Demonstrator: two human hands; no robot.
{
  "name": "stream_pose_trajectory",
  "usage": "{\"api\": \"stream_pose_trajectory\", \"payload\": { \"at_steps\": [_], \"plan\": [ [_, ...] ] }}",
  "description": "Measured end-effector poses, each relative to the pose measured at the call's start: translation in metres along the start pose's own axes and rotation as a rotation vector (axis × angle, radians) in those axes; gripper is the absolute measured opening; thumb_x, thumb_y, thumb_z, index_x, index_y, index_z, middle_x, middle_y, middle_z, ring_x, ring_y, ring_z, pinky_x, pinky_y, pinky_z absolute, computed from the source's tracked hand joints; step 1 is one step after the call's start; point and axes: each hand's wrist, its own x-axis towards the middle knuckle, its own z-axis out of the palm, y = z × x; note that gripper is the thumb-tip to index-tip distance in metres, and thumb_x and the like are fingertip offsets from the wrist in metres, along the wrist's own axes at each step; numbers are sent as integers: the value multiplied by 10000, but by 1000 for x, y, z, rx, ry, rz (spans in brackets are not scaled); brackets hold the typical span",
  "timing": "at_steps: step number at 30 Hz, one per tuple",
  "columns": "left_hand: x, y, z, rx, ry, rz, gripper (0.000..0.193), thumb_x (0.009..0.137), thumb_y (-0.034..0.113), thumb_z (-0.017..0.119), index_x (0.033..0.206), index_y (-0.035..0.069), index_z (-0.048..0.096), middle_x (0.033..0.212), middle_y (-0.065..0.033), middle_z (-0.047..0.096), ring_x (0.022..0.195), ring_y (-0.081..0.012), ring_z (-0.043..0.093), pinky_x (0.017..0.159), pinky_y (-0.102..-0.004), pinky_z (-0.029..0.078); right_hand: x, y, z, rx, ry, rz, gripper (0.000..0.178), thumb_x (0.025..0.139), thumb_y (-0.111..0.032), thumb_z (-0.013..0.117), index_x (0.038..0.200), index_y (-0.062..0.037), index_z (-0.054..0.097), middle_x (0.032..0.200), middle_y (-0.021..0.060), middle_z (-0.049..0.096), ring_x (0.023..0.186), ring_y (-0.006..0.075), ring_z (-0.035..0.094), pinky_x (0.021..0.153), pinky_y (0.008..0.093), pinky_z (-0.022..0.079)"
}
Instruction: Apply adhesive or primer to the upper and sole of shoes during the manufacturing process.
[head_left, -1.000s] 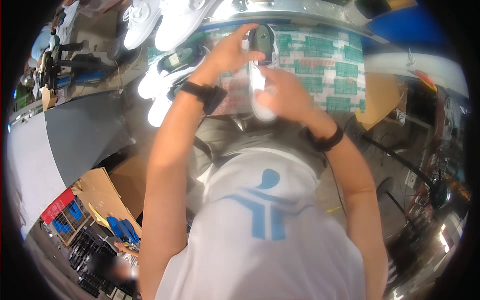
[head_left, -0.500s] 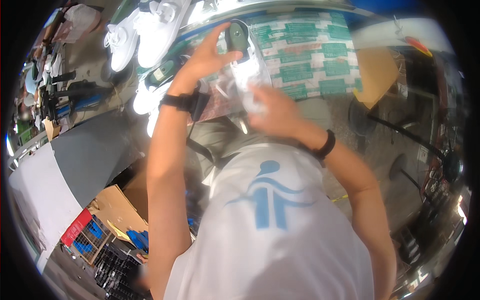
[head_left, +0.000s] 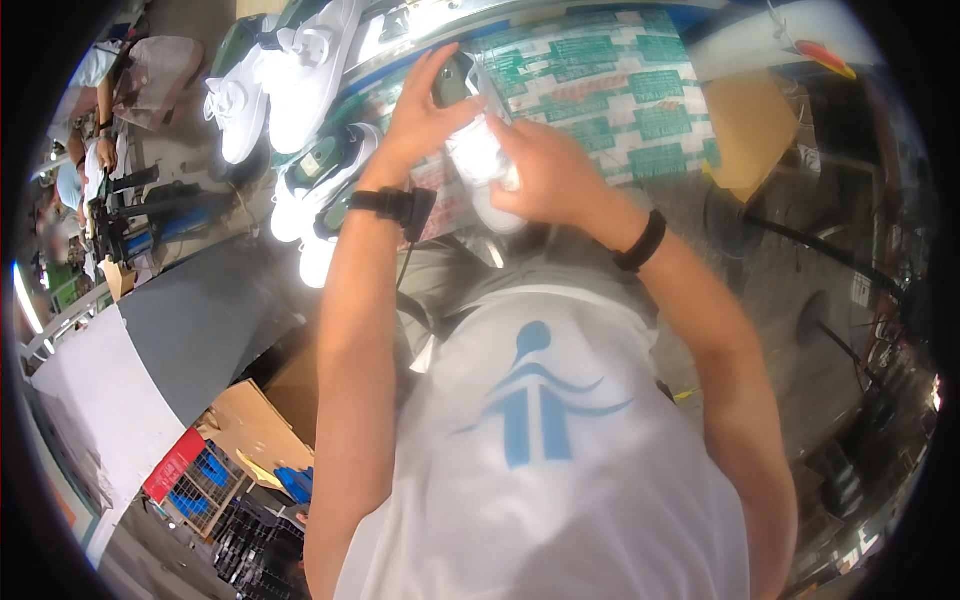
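A white sneaker (head_left: 473, 150) with a dark green insole lies over the table's near edge, its toe toward me. My left hand (head_left: 425, 118) grips its collar, the thumb across the opening and the fingers along the far left side. My right hand (head_left: 552, 172) is closed at the lace area, thumb and fingers pressed together on the upper. What exactly the right fingertips pinch is hidden by glare and the hand itself. Left of my left wrist stand more white sneakers (head_left: 318, 165) with green linings.
Under the shoe is a table cover (head_left: 610, 95) with green and white print. Further white sneakers (head_left: 305, 75) stand at the far left. A tan cardboard piece (head_left: 755, 135) is at the right edge. A grey panel (head_left: 200, 310) lies to my left. Another person's hand (head_left: 106, 152) shows far left.
My right hand has moved up along the shoe to the laces and is less blurred. The sneaker and my left hand have shifted slightly left, with the whole view shifting a little.
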Motion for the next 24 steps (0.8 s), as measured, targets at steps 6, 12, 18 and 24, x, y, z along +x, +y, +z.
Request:
{"api": "stream_pose_trajectory", "payload": {
  "at_steps": [6, 12, 18, 24],
  "plan": [
    [-3, 2, -8, -120, -19, -89, 891, 900, 300, 929, 1676, 139, 523, 1723, -164, 486, 1593, -333, 458, 1312, -474, 378, -17, -49, -71, -83, -384, 262, 576, 868, -389, 786, 1153, 105, 706, 910, 242, 752, 853, 479, 742, 801, 558, 598],
    [1, 8, -5, 34, -1, 67, 891, 907, 312, 922, 1675, 112, 517, 1703, -171, 510, 1577, -351, 477, 1295, -486, 404, -82, -34, -107, 81, -349, 358, 658, 916, -369, 769, 1354, 113, 676, 1104, 295, 755, 1074, 476, 730, 967, 531, 583],
    [0, 8, -1, -4, 1, -13, 889, 865, 308, 924, 1642, 117, 540, 1681, -222, 492, 1561, -380, 484, 1280, -479, 419, -33, -7, -12, 383, -30, 286, 779, 927, -323, 787, 1570, 51, 556, 1185, 244, 722, 1101, 423, 707, 972, 482, 559],
    [1, -1, 5, -19, 33, 29, 910, 851, 334, 936, 1643, 121, 540, 1662, -224, 513, 1556, -375, 491, 1278, -482, 424, -22, 6, 9, 446, 33, 214, 783, 918, -319, 798, 1562, 55, 557, 1125, 218, 714, 1038, 405, 701, 908, 472, 553]
  ]
}}
